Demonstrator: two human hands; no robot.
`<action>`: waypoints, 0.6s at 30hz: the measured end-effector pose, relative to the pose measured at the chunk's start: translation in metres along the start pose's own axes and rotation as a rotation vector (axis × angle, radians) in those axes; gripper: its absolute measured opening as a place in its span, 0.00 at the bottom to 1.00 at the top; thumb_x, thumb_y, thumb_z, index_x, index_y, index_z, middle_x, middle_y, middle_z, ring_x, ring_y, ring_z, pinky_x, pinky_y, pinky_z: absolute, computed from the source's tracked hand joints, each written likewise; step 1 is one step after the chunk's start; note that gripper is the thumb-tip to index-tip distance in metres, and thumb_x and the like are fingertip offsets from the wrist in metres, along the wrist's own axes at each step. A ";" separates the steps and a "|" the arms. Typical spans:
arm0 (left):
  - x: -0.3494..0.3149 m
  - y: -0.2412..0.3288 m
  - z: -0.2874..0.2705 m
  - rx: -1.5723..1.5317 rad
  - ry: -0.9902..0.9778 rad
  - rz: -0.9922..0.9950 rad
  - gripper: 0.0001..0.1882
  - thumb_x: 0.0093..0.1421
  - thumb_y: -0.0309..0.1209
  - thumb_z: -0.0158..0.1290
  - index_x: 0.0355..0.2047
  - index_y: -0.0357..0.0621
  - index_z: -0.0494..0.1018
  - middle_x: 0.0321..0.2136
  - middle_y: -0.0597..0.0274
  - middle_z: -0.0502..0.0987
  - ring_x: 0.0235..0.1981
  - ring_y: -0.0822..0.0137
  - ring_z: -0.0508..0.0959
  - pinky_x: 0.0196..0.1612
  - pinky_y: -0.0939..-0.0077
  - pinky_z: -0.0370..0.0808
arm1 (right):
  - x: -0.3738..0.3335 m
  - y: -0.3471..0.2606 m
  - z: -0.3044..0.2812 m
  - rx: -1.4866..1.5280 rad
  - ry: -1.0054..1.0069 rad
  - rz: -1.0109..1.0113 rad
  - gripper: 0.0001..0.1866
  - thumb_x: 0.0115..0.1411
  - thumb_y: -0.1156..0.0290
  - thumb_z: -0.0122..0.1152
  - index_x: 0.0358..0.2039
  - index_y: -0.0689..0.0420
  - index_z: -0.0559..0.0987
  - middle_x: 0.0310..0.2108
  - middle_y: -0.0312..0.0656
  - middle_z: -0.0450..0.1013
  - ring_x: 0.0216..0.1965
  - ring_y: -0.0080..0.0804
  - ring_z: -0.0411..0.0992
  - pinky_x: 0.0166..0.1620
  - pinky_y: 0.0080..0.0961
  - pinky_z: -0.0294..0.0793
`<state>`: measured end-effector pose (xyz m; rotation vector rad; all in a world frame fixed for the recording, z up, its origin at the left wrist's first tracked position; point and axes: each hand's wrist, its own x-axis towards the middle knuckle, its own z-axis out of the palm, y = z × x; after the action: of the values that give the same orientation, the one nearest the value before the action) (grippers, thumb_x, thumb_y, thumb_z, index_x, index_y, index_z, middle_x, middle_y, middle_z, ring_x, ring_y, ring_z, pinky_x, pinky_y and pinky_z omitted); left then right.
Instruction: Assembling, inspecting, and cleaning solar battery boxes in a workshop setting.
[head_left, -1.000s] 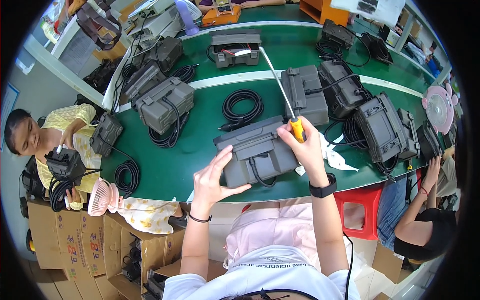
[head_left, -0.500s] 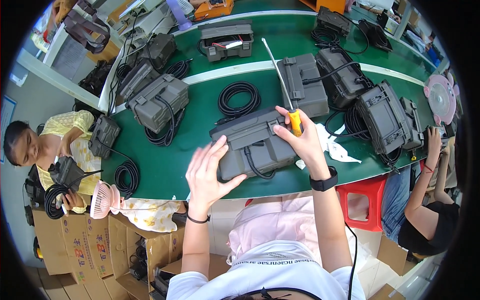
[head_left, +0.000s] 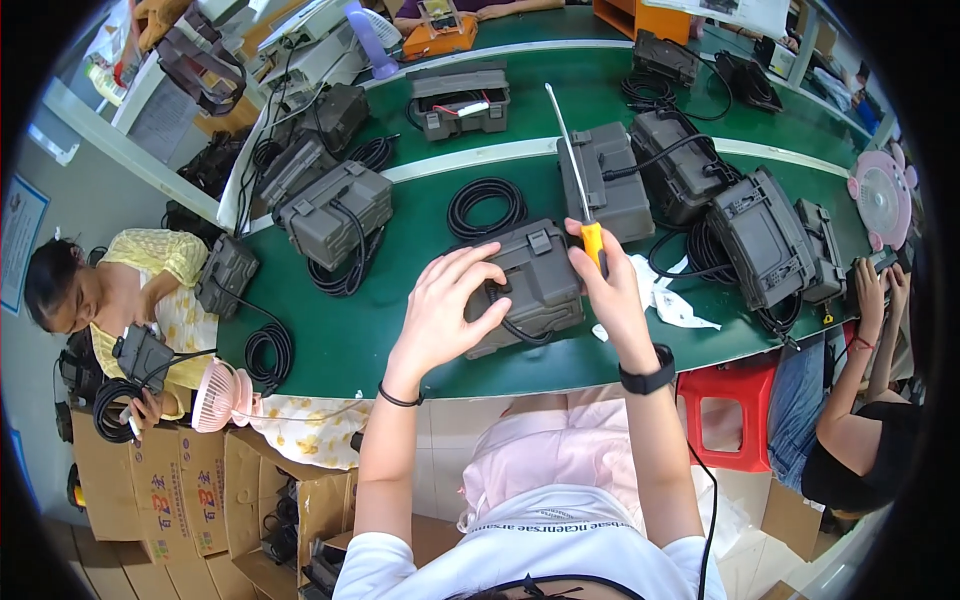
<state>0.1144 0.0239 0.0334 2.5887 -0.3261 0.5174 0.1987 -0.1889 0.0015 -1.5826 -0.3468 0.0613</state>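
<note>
The left hand (head_left: 445, 308) is reaching farther over the gray box (head_left: 548, 283). The right hand (head_left: 612, 287) is easing off its latch (head_left: 538, 243).

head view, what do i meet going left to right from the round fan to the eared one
Round fan → left hand → right hand with the screwdriver → red stool → eared fan

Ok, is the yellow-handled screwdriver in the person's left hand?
No, the right hand holds the yellow-handled screwdriver, while the left hand is at the left side of the nearest gray box.
</note>
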 end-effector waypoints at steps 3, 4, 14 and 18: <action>0.007 0.007 -0.001 -0.017 -0.037 -0.040 0.11 0.54 0.36 0.60 0.36 0.49 0.75 0.54 0.58 0.76 0.56 0.53 0.74 0.58 0.58 0.69 | -0.029 -0.004 -0.016 -0.084 -0.063 0.033 0.24 0.64 0.73 0.57 0.61 0.60 0.68 0.48 0.40 0.76 0.32 0.20 0.70 0.37 0.18 0.71; 0.009 0.008 0.000 -0.020 -0.035 -0.042 0.11 0.54 0.36 0.60 0.36 0.49 0.75 0.54 0.58 0.76 0.56 0.53 0.74 0.58 0.58 0.69 | -0.039 -0.002 -0.018 -0.119 -0.062 -0.019 0.25 0.65 0.74 0.56 0.62 0.60 0.68 0.49 0.40 0.75 0.30 0.19 0.68 0.34 0.17 0.70; 0.028 -0.002 0.008 -0.078 -0.052 -0.102 0.17 0.55 0.36 0.60 0.45 0.51 0.76 0.49 0.59 0.79 0.44 0.53 0.81 0.45 0.64 0.79 | -0.123 -0.019 -0.045 -0.355 -0.095 -0.068 0.28 0.60 0.77 0.61 0.62 0.61 0.69 0.42 0.50 0.79 0.40 0.37 0.79 0.44 0.26 0.76; 0.017 0.002 0.011 -0.075 0.085 -0.173 0.16 0.52 0.35 0.63 0.43 0.52 0.82 0.42 0.61 0.83 0.41 0.56 0.82 0.45 0.67 0.79 | -0.142 -0.020 -0.042 -0.450 -0.004 -0.164 0.25 0.58 0.79 0.63 0.58 0.61 0.74 0.41 0.52 0.79 0.41 0.44 0.80 0.44 0.29 0.76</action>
<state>0.1322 0.0141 0.0319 2.4848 -0.0895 0.5403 0.0710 -0.2657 -0.0019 -1.9907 -0.5181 -0.1495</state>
